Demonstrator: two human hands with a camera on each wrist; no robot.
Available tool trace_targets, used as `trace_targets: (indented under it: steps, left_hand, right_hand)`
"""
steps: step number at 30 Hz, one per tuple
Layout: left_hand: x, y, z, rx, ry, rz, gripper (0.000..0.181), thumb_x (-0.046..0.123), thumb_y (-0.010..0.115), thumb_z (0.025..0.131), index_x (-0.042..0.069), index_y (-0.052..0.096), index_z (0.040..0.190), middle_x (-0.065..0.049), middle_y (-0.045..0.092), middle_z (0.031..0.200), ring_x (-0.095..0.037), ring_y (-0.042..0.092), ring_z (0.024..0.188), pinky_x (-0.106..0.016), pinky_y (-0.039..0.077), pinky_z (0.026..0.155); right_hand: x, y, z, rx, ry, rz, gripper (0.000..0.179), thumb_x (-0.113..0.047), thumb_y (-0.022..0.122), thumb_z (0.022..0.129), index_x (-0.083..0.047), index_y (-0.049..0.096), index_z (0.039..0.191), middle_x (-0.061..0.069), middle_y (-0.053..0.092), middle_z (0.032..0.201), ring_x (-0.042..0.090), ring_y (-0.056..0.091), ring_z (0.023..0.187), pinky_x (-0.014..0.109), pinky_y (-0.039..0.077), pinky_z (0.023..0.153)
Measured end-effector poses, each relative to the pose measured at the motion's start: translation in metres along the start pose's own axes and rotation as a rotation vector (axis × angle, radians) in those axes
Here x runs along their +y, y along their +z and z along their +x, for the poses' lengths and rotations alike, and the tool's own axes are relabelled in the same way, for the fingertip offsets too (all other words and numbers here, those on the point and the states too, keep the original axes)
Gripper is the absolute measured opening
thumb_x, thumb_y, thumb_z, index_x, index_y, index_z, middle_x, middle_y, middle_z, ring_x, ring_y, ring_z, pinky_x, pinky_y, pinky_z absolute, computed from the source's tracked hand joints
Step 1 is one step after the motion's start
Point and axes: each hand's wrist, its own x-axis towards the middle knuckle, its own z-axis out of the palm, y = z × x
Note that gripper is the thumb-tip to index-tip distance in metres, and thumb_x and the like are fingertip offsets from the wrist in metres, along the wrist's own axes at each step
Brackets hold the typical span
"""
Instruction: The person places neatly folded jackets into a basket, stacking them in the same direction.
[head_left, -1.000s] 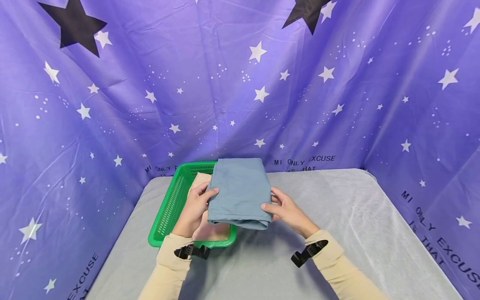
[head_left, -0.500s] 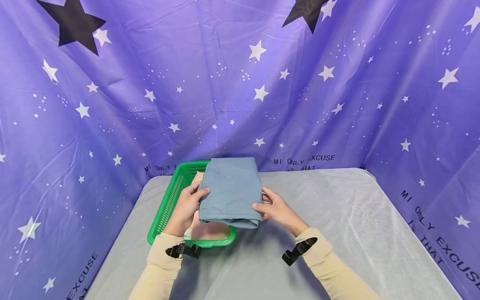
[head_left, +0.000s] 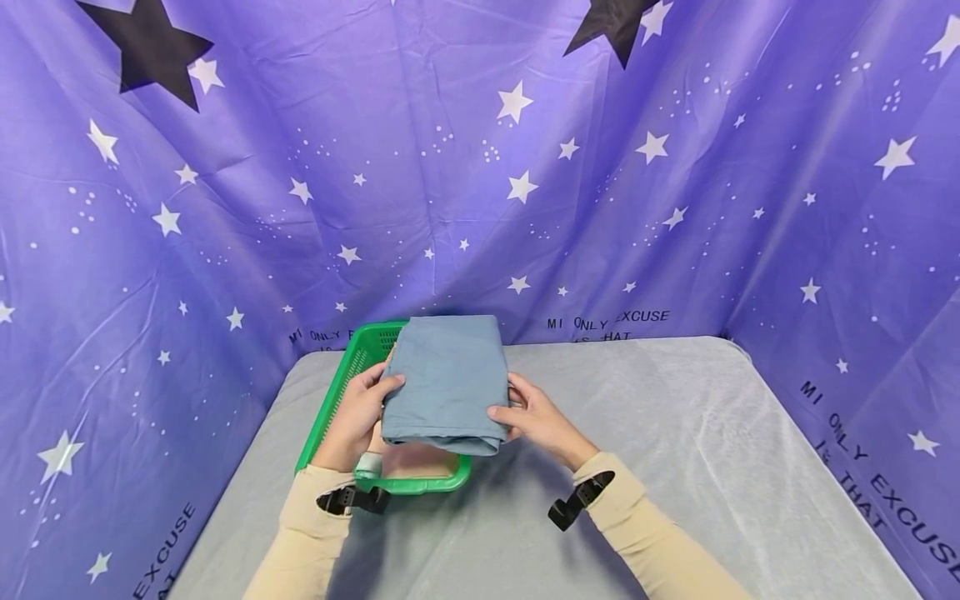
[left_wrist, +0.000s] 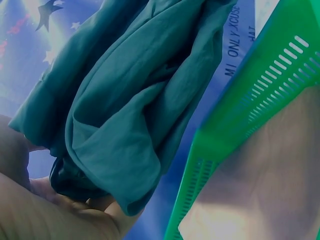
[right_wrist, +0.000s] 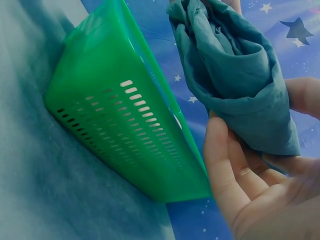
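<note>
A folded blue-grey cloth [head_left: 448, 379], perhaps a garment, is held up over the green basket [head_left: 415, 486]. My left hand [head_left: 358, 414] grips its left edge, thumb on top and fingers underneath. At the opposite edge my right hand [head_left: 542, 418] pinches it the same way. In the left wrist view the folded layers of the cloth [left_wrist: 120, 110] hang loosely between thumb and fingers. The right wrist view has the rolled end of the cloth [right_wrist: 240, 75] above the fingers, apart from the basket wall [right_wrist: 125, 115]. Beneath it, pink folded fabric [head_left: 420, 461] lies in the basket, mostly hidden.
The basket stands on a table with a grey cover [head_left: 675, 467], at its back left. A small pale white-green item [head_left: 368, 465] shows at the basket's front left. A purple star-printed curtain [head_left: 465, 167] encloses the back and sides.
Both hands have carried the folded cloth to the left, farther over the basket. Their hold on it looks the same, and the basket has stayed in place.
</note>
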Motion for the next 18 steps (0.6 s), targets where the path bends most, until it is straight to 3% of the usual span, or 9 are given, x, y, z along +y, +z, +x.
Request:
trace_targets:
  steps: [11,18]
  left_hand:
    - [0.001,-0.011,-0.001,0.026,-0.007,0.02,0.046,0.017,0.056,0.105,0.008,0.05,0.15,-0.018,0.053,0.145,-0.008,0.063,0.101,-0.024,0.055,0.083]
    - [-0.003,-0.017,-0.001,0.014,-0.018,-0.038,0.046,0.015,0.055,0.105,0.006,0.048,0.15,-0.01,0.058,0.133,-0.006,0.066,0.097,-0.024,0.058,0.082]
  right_hand:
    - [0.003,0.015,0.009,0.002,0.003,-0.004,0.07,-0.01,0.064,0.099,-0.006,0.029,0.16,0.029,0.053,0.146,0.018,0.071,0.094,0.036,0.063,0.072]
    - [0.004,0.024,0.016,0.05,0.038,-0.041,0.068,-0.009,0.064,0.098,-0.008,0.032,0.159,0.025,0.056,0.144,0.017,0.07,0.092,0.033,0.06,0.071]
